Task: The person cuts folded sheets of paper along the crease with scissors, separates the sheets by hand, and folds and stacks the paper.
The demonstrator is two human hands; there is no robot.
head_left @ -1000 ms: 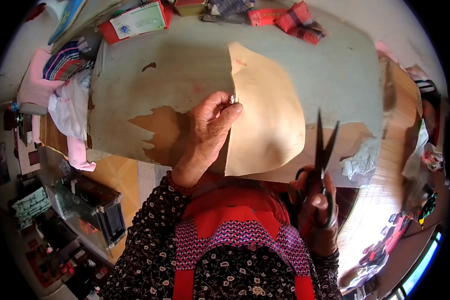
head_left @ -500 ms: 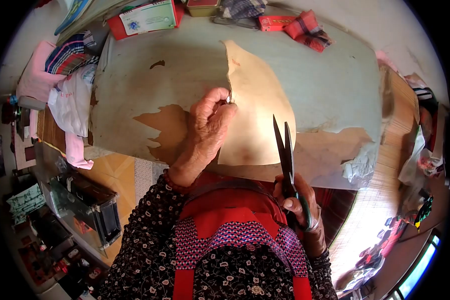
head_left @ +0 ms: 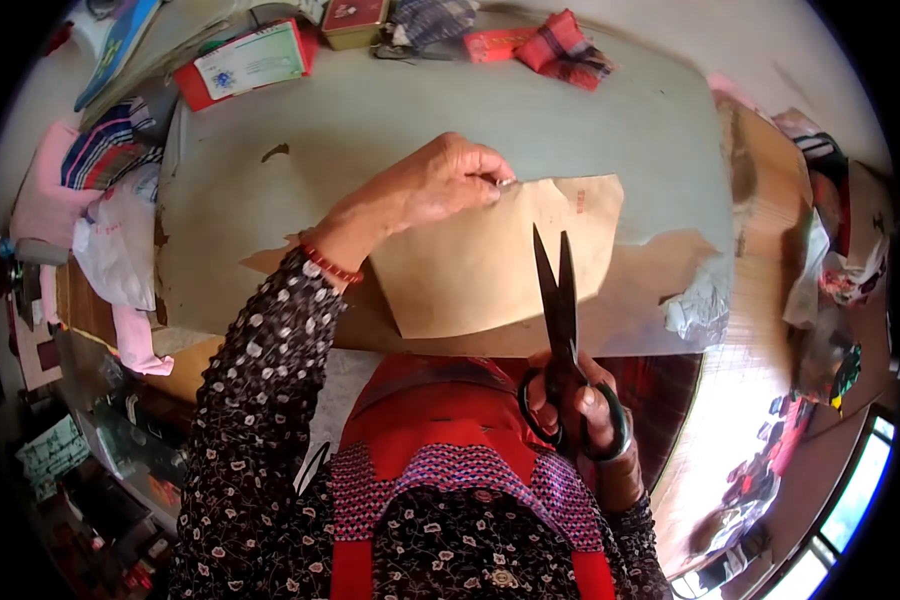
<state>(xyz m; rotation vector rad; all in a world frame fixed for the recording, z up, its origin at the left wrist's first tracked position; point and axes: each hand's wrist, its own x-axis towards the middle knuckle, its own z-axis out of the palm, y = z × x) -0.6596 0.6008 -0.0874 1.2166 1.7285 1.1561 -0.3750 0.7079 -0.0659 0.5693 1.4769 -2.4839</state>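
A tan sheet of paper or thin card (head_left: 470, 275) with a curved lower edge and faint red print at its upper right rests on the worn table. My left hand (head_left: 445, 180) pinches the sheet's upper edge, fingers closed; a small shiny bit shows at the fingertips. Black-handled scissors (head_left: 560, 310) point up and away from me, blades slightly apart, over or just in front of the sheet's lower right part. My right hand (head_left: 595, 405) grips them, fingers through the loops.
Along the table's far side lie a red stand-up calendar (head_left: 250, 65), a tin box (head_left: 354, 22) and a folded red plaid cloth (head_left: 567, 50). A white plastic bag (head_left: 120, 240) hangs at the left. Torn covering (head_left: 710, 305) marks the right front of the table (head_left: 370, 110).
The sheet has turned clockwise, its printed end swinging to the right. My left hand has moved up and right with its edge. The scissors have turned slightly, showing both loops; the view has shifted.
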